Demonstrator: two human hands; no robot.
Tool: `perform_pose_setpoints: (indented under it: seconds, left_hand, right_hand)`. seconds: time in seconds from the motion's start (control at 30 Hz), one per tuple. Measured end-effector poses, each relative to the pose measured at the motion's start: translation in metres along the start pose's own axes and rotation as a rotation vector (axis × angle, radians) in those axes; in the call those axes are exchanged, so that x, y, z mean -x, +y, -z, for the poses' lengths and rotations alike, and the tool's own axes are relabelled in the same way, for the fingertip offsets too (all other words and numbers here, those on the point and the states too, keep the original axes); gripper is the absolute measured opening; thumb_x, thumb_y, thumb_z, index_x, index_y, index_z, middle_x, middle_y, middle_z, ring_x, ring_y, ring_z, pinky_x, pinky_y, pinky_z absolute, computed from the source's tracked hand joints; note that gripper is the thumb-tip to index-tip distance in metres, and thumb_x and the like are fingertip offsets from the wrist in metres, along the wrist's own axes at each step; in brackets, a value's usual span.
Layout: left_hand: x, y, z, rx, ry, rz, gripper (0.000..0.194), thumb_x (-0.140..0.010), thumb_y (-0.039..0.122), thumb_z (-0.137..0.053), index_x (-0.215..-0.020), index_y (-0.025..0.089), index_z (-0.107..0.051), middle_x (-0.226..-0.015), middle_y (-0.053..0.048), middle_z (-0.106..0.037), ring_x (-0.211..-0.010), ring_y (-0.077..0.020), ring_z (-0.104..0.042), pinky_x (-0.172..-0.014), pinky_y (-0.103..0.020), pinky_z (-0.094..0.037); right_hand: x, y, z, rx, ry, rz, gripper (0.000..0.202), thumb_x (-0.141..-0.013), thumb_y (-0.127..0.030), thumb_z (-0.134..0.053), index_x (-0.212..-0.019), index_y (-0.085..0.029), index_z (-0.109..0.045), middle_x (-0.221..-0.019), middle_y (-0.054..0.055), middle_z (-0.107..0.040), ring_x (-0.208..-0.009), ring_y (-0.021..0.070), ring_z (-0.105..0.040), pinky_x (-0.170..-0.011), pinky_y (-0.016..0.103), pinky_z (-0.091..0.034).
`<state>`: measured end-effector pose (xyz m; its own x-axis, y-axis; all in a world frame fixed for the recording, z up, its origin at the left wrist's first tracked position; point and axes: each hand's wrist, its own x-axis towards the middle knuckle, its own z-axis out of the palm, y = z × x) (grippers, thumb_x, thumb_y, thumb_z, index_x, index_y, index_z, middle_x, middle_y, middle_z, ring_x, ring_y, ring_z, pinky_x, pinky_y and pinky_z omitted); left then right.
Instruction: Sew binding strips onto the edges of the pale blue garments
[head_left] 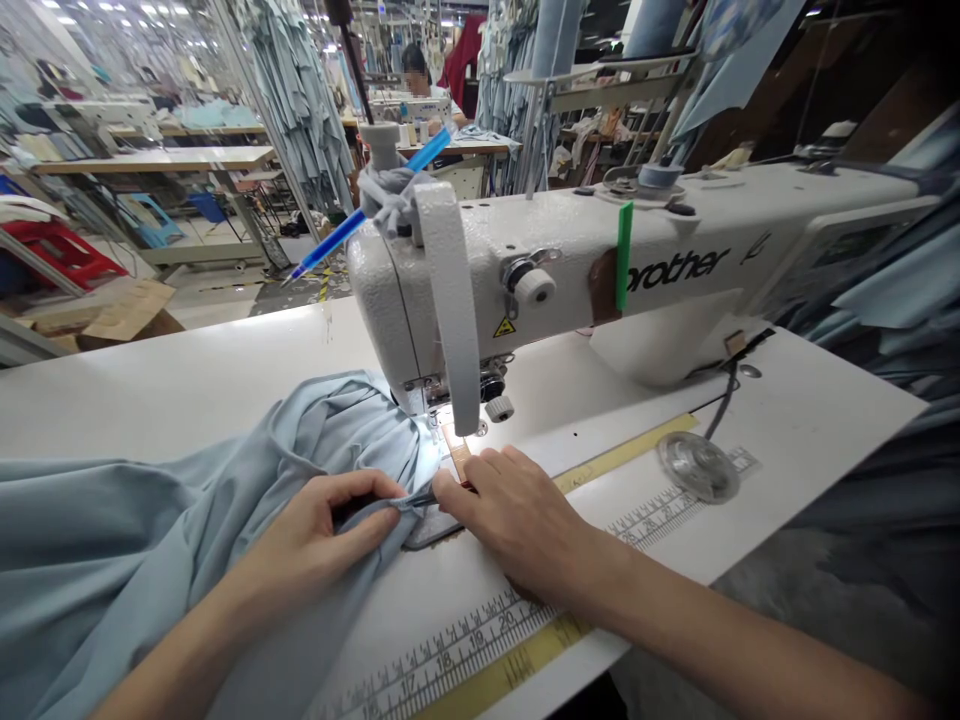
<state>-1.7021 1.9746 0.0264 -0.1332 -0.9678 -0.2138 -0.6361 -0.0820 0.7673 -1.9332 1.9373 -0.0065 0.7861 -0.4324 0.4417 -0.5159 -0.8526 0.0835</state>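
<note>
Light blue fabric (pixel 247 470) lies in folds over the left part of the table, and its gathered edge runs up to the needle area of a white sewing machine (pixel 555 250). My left hand (pixel 330 530) pinches that edge between thumb and fingers, just in front of the machine's lit needle. Beside it, my right hand (pixel 517 510) is closed with curled fingers at the same fabric edge, near a small tan strip (pixel 457 452) by the presser foot. Its fingertips are partly hidden, as is the needle itself.
A blue pen (pixel 352 225) is tied to the machine head with cloth. Ruler tape (pixel 480 635) runs along the table front. A clear round dish (pixel 697 466) sits at the right. Hanging garments (pixel 296 100), other worktables (pixel 157 158) and a red stool (pixel 64 255) stand beyond.
</note>
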Motion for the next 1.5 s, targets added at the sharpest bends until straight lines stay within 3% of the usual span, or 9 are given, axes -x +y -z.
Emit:
perform_pose_setpoints:
  seconds: [0.33,0.67,1.17,1.27,1.33,1.43,1.5]
  left_hand:
    - [0.003,-0.001,0.001,-0.010,-0.005,-0.006,0.033,-0.083,0.055,-0.060,-0.087,0.024,-0.072,-0.081,0.001,-0.071,-0.079,-0.0173,-0.064,-0.071,-0.023,-0.049]
    - [0.001,-0.004,0.001,-0.033,0.022,-0.030,0.034,-0.083,0.054,-0.061,-0.086,0.022,-0.072,-0.081,0.000,-0.071,-0.078,-0.0191,-0.065,-0.071,-0.025,-0.051]
    - [0.003,-0.010,-0.001,-0.004,0.032,-0.027,0.030,-0.084,0.052,-0.064,-0.090,0.024,-0.073,-0.090,0.000,-0.074,-0.088,-0.0210,-0.066,-0.077,-0.026,-0.051]
    - [0.003,-0.009,0.000,0.037,0.003,-0.022,0.030,-0.087,0.052,-0.061,-0.093,0.024,-0.071,-0.090,0.000,-0.072,-0.088,-0.0196,-0.065,-0.077,-0.025,-0.050]
    - [0.004,-0.007,0.000,0.065,-0.020,-0.030,0.030,-0.089,0.051,-0.059,-0.093,0.024,-0.070,-0.088,0.001,-0.071,-0.086,-0.0182,-0.064,-0.076,-0.024,-0.049]
    - [0.005,-0.004,0.001,0.094,-0.042,-0.044,0.028,-0.090,0.049,-0.058,-0.092,0.023,-0.070,-0.086,0.002,-0.070,-0.085,-0.0170,-0.063,-0.076,-0.023,-0.048]
    - [0.005,-0.003,0.002,0.106,-0.041,-0.051,0.028,-0.090,0.048,-0.057,-0.091,0.023,-0.069,-0.085,0.002,-0.070,-0.084,-0.0167,-0.063,-0.077,-0.022,-0.048]
  right_hand:
    - [-0.002,-0.002,0.000,0.032,-0.037,-0.005,0.029,-0.093,-0.002,-0.043,-0.118,-0.014,-0.051,-0.101,0.012,-0.065,-0.077,0.0230,-0.054,-0.066,0.035,-0.033]
    - [-0.010,0.001,0.005,-0.170,-0.236,-0.089,0.014,-0.099,-0.007,-0.047,-0.100,-0.019,-0.055,-0.083,0.002,-0.056,-0.067,0.0170,-0.041,-0.059,0.031,-0.023]
    - [-0.018,0.008,0.007,-0.313,-0.331,-0.092,0.008,-0.100,-0.015,-0.054,-0.098,-0.018,-0.060,-0.077,-0.001,-0.057,-0.064,0.0143,-0.042,-0.056,0.029,-0.022]
    - [-0.016,0.011,0.012,-0.345,-0.300,-0.104,0.007,-0.101,-0.018,-0.054,-0.100,-0.017,-0.061,-0.080,0.001,-0.060,-0.068,0.0155,-0.048,-0.059,0.028,-0.029]
    - [-0.014,0.011,0.016,-0.484,-0.220,-0.166,0.008,-0.101,-0.020,-0.057,-0.108,-0.016,-0.060,-0.088,0.003,-0.064,-0.075,0.0162,-0.055,-0.065,0.027,-0.037]
    - [-0.010,0.003,0.019,-0.718,-0.123,-0.238,0.026,-0.094,-0.011,-0.059,-0.119,-0.016,-0.058,-0.092,0.002,-0.069,-0.075,0.0152,-0.060,-0.067,0.025,-0.044]
    - [-0.007,-0.009,0.016,-0.711,-0.076,-0.211,0.036,-0.088,-0.006,-0.054,-0.123,-0.014,-0.057,-0.090,0.003,-0.070,-0.073,0.0169,-0.062,-0.066,0.027,-0.046]
